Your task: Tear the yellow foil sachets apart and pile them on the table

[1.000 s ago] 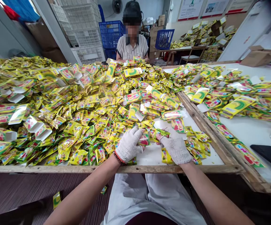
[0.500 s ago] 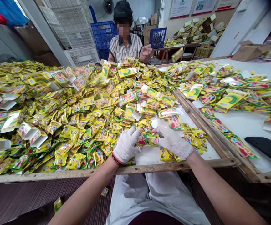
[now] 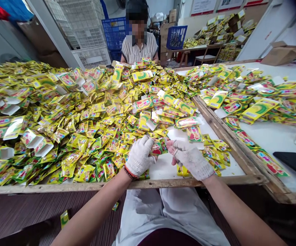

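Observation:
My left hand (image 3: 140, 158), in a white knit glove with bare fingertips, is closed around a small yellow-green box (image 3: 157, 147) with red print. Close to the box's right end, my right hand (image 3: 187, 157), gloved the same way, has its fingers curled together. Whatever those fingers hold, if anything, is hidden. A large heap of small yellow candy-like packets (image 3: 73, 160) lies against the left hand. A few packets (image 3: 183, 171) lie under the right hand, and more packets (image 3: 218, 150) lie to its right. Several cartons (image 3: 187, 122) rest just beyond the hands.
A wooden rim (image 3: 86, 188) edges the white tabletop, and a wooden divider (image 3: 219, 133) runs to the right. Beyond it lie more cartons (image 3: 259, 109) and a black phone (image 3: 293, 165). Another person (image 3: 140, 48) sits across the heap. Blue crates (image 3: 114, 34) stand behind.
The green piece between my right fingers and the box no longer shows. My right fingers have curled in. Across the table, the other person's raised hand has dropped from sight, as has the carton in the air.

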### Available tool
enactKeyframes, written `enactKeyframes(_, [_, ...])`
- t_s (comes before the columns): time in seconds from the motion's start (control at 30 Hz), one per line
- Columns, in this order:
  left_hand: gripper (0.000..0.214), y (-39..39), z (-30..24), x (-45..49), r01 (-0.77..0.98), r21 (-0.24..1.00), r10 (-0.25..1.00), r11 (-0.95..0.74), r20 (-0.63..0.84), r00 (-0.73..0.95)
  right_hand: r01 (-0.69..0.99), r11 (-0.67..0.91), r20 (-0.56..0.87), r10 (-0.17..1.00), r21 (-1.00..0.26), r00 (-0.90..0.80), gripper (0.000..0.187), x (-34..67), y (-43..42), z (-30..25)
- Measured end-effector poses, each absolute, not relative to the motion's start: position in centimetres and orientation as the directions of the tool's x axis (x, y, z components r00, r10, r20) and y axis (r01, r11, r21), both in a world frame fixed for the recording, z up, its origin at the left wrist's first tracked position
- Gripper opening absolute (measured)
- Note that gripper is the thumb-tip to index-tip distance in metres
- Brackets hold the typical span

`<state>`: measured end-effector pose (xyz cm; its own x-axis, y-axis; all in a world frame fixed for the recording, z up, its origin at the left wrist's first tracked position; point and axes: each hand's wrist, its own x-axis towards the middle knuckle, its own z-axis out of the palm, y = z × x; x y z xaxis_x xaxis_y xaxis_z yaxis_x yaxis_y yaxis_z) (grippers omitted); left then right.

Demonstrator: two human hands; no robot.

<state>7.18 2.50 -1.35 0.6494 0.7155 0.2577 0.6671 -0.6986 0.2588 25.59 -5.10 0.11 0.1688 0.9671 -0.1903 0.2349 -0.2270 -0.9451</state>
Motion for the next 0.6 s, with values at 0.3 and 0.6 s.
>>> enactKeyframes(0.3, [0.062, 2.2, -1.3, 6.8, 0.45, 0.538, 0.685, -0.713, 0.395, 0.612, 0.088, -0.289, -0.29, 0.957, -0.953, -0.003, 0.025, 23.4, -4.3, -0.3])
enactKeyframes(0.6, [0.039, 3.1, -1.1, 6.9, 0.196, 0.969, 0.782, -0.153, -0.003, 0.623, 0.399, -0.168, -0.136, 0.985, -0.902, 0.106, 0.026, 25.1, -5.2, -1.3])
